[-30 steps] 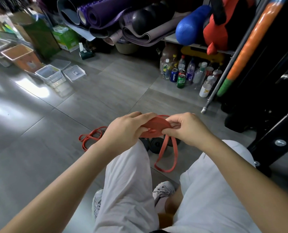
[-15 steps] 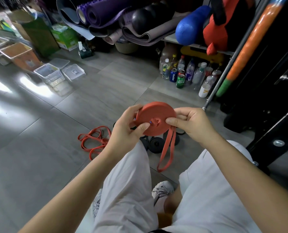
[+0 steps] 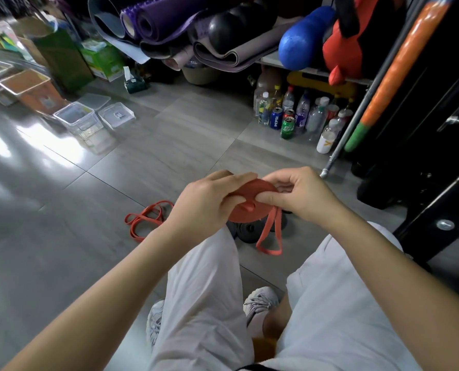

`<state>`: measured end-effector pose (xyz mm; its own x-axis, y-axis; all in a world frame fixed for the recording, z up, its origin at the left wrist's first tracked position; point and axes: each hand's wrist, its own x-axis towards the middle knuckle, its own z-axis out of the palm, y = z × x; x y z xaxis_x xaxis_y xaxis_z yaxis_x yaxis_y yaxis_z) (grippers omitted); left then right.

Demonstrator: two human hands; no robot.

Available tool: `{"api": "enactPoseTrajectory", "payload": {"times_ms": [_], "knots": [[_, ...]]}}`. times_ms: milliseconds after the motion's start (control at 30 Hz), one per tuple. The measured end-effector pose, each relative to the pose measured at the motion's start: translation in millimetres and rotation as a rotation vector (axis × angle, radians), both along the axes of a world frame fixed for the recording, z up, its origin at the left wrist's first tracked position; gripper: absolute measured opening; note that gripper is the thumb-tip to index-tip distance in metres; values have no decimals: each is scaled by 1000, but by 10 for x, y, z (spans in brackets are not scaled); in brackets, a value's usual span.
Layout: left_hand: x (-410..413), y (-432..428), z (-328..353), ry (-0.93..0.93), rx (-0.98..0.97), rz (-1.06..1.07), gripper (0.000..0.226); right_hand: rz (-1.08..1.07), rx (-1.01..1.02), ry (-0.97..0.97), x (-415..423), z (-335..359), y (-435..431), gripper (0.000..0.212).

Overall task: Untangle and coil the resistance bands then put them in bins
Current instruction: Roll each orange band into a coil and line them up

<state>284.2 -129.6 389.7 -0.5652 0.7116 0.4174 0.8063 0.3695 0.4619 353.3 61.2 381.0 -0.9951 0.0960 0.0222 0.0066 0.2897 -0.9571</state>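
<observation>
Several clear bins [image 3: 77, 119] sit open on the grey floor [image 3: 169, 145] at far left, well apart from the person, with loose lids beside them, so a finished roll can presumably be dropped straight in. Nearer, just left of the person's knee, a second red band [image 3: 145, 218] lies in a loose tangle on the tiles, untouched; it looks like the next one to sort. Moving to the middle, the left hand [image 3: 207, 202] is wrapped over the near side of a tightly wound red coil [image 3: 249, 202], fingers across the top and thumb underneath, likely to keep the turns from springing open. The right hand [image 3: 300, 194] pinches the coil's far edge with fingers curled narrow, where the free end feeds in; both hands are closed on the same band, held above the lap and between the knees. A short loop of tail [image 3: 269, 236] hangs down from under the right hand, so the winding seems nearly but not quite finished. Dark weight plates [image 3: 247, 232] lie on the floor below the coil, partly hidden by it. Further right, bottles and cans [image 3: 290, 119] stand in a cluster under a shelf, clear of the work. I judge the last wraps need steady tension, or the roll may loosen.
</observation>
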Motion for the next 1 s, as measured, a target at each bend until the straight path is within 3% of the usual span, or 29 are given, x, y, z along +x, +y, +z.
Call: {"api": "enactPoseTrajectory", "payload": {"times_ms": [333, 433, 533, 633, 733, 833, 900, 1000], "knots": [[89, 21, -126, -560, 603, 174, 43, -26, -252, 75, 15, -44, 66, 27], [154, 24, -187, -669, 652, 157, 42, -36, -294, 83, 28, -56, 42, 26], [163, -11, -190, -667, 514, 172, 43, -57, -247, 55, 56, -54, 45, 24], [63, -55, -59, -432, 155, 196, 36, -22, -127, 2, 63, -33, 50, 23], [27, -9, 143, -171, -151, 96, 45, 20, 78, -30, 33, -21, 3, 31], [12, 110, 223, -34, -418, 39, 43, 6, 194, -27, 5, -6, -82, 27], [-17, 142, 233, -50, -485, 48, 37, 5, 160, -25, 7, 4, -103, 26], [-66, 98, 238, -147, -376, 59, 31, -3, 109, -30, 8, -6, -46, 25]]}}
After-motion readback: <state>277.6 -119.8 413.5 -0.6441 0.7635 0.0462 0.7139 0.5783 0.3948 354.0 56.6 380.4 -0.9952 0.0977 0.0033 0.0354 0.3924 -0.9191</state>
